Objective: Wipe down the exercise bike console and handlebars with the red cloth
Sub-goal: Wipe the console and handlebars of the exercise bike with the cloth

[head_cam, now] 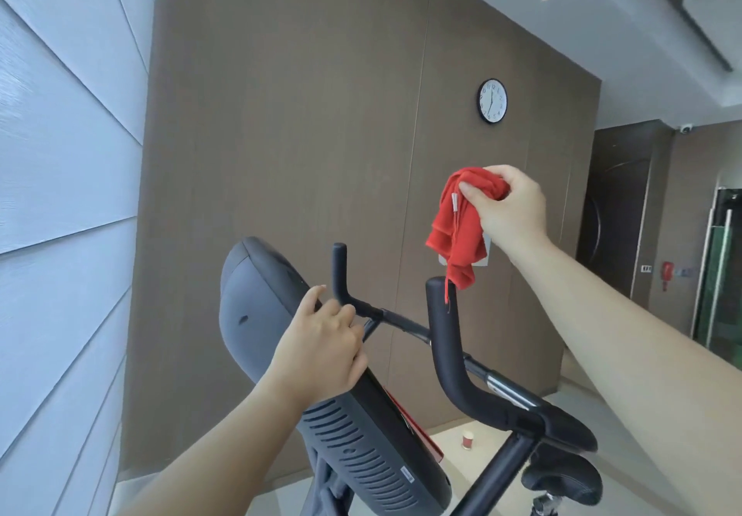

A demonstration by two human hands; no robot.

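The exercise bike's dark console (pixel 265 315) shows its grey back, tilted, in the lower middle. My left hand (pixel 321 349) grips the console's right edge, fingers curled over it. Black handlebars (pixel 445 351) curve up to the right of the console, with a thinner far horn (pixel 339 270) behind. My right hand (pixel 508 210) holds the bunched red cloth (pixel 457 230) in the air just above the tip of the near handlebar horn (pixel 435 287). The cloth's lower corner hangs beside that tip.
A brown panelled wall with a round clock (pixel 492 100) stands behind the bike. The bike's black saddle (pixel 562 479) is at the lower right. A small red and white cup (pixel 468 440) sits on the floor. Glass doors (pixel 722 266) lie to the far right.
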